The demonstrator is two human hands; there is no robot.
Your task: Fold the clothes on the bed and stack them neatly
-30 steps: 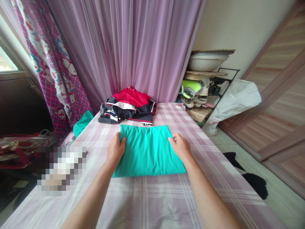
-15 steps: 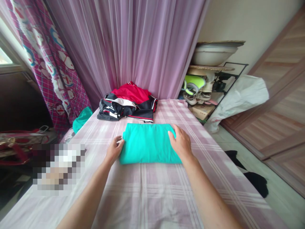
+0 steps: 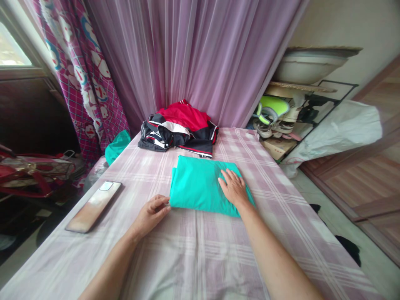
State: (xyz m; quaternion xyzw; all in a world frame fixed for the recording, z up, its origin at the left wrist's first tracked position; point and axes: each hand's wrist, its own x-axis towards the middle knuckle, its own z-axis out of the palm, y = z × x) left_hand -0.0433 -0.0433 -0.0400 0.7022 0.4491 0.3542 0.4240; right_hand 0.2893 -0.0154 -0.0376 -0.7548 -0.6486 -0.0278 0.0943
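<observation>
Teal folded cloth point(image 3: 200, 185), one, lies mid-table point(image 3: 193, 254); my right hand point(image 3: 233, 188) presses flat on it, my left hand point(image 3: 152, 211) pinches its near corner. One phone point(image 3: 93, 206) at nine o'clock, one red-black jacket point(image 3: 179, 131) at twelve, lilac curtain point(image 3: 193, 58) behind.

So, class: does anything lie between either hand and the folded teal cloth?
Nothing visible does. The right hand lies flat on the folded teal cloth, and the left hand touches its near left corner. The phone lies off to the left.
</observation>
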